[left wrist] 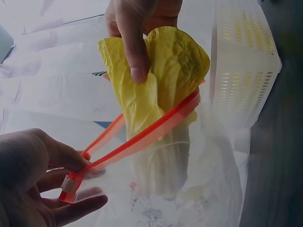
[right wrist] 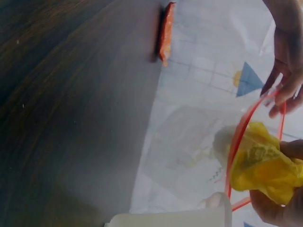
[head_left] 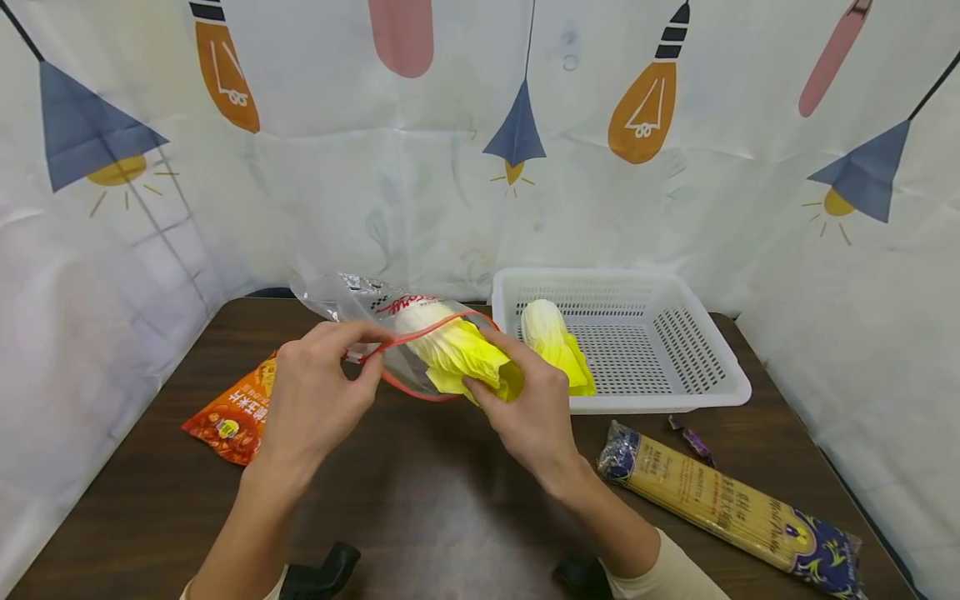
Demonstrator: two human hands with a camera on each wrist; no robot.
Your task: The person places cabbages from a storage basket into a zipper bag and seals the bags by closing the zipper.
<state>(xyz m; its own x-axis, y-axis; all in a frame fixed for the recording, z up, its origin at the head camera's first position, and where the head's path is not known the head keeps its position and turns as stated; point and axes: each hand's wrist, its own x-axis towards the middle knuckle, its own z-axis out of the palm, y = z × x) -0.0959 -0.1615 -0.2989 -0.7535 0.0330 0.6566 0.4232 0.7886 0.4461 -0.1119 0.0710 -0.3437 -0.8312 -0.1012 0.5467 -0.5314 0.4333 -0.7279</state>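
Observation:
A clear zip bag [head_left: 408,367] with a red zip edge and red print hangs over the table, its mouth spread towards me. My left hand [head_left: 322,392] pinches the red edge near the slider, which shows white in the left wrist view. Inside the mouth is a napa cabbage [head_left: 461,354], white stem end deep in the bag and yellow leaves at the opening. The thumb and fingers of my right hand [head_left: 528,400] grip those leaves. A second, smaller napa cabbage [head_left: 553,346] lies in the white basket [head_left: 705,367] at its left end.
An orange snack packet [head_left: 236,417] lies left, partly behind my left forearm. Dried noodles in a long yellow and blue pack [head_left: 720,500] lie front right, with a small purple wrapped item [head_left: 693,442] beside them. A printed curtain [head_left: 450,183] hangs behind the table [head_left: 435,500].

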